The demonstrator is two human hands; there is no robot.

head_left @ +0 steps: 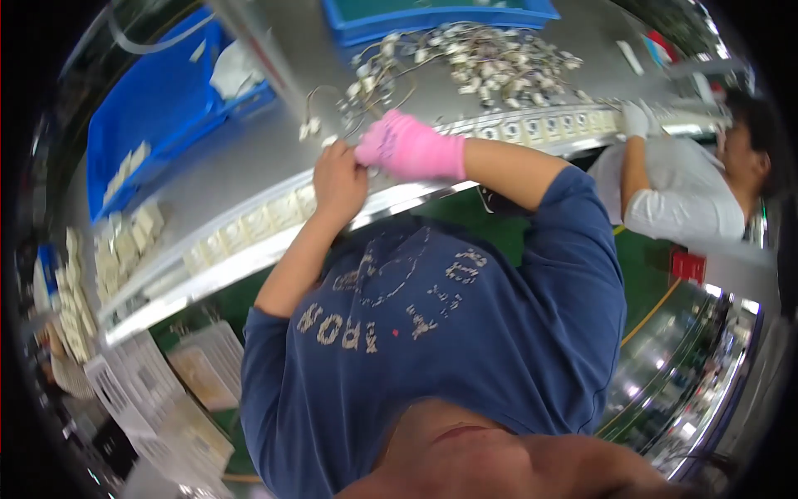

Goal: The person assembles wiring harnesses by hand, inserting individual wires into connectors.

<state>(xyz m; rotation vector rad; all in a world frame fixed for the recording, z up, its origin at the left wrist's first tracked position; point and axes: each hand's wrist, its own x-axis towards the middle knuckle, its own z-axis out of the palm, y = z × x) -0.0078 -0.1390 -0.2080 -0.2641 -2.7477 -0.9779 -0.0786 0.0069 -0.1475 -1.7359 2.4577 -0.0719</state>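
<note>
My bare left hand (339, 180) and my right hand (409, 148), in a pink glove, meet over the edge of the workbench. The fingers of both are closed and pressed together at one spot; whatever is between them is hidden. Just beyond the fingertips lie small white connectors (309, 129) on thin wires. Below my hands a row of white square modules (274, 214) runs along a metal rail, and it continues to the right as white units with dark faces (532, 129).
A heap of wired white connectors (507, 65) lies on the far bench. Blue trays stand at far left (154, 104) and far middle (449, 15). More white blocks (125, 249) are piled left. At right sits a co-worker (682, 187) in white gloves. White crates (137, 391) stand lower left.
</note>
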